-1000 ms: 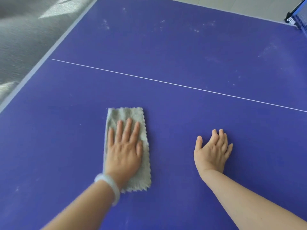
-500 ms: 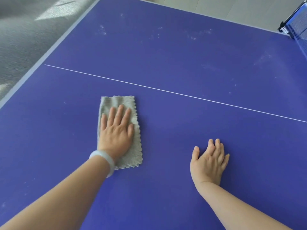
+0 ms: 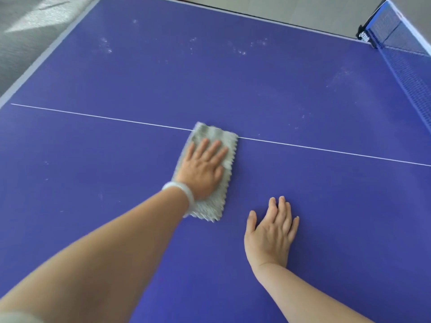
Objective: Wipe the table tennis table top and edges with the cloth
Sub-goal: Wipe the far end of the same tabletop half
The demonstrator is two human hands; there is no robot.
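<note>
A blue net [image 3: 401, 54] stood along the right side of the blue surface [image 3: 303, 94], well apart from both hands, and pale dusty spots [image 3: 240, 51] lay on the far half. The right hand [image 3: 270, 234] rested flat on the surface with straight fingers, holding nothing, near the cloth's near right corner but not touching it. The grey cloth [image 3: 211, 134] lay flat near the middle of the surface; its long axis ran from near to far, leaning slightly right, and its far end covered the thin white line [image 3: 326, 150]. The left hand [image 3: 203, 169], with a pale bracelet [image 3: 184, 190] on the wrist, pressed on the cloth with straight fingers pointing away. The pale left edge [image 3: 46, 54] and the far edge [image 3: 279, 21] were well apart from the cloth, with bare surface on all its sides.
</note>
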